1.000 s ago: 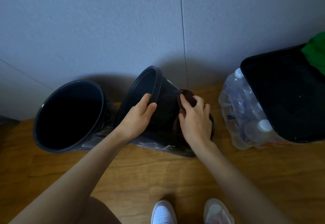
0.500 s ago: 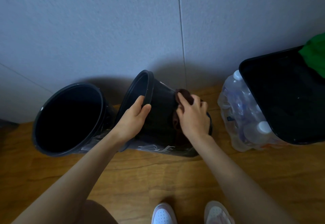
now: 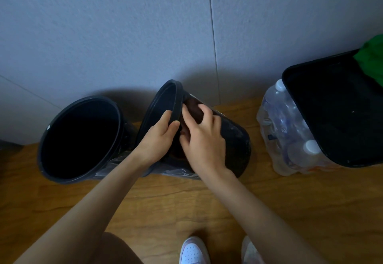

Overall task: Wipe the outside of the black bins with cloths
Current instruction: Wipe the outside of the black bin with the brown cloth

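Right now the tilted black bin leans on the wooden floor near the wall, mouth up and to the left. The left hand is clasped round its rim. The right hand curls its fingers over a brown cloth, pressing it against the bin's outer side just under the rim. A second black bin stands just beside it on the left. To the right sit a pack of water bottles and a black container.
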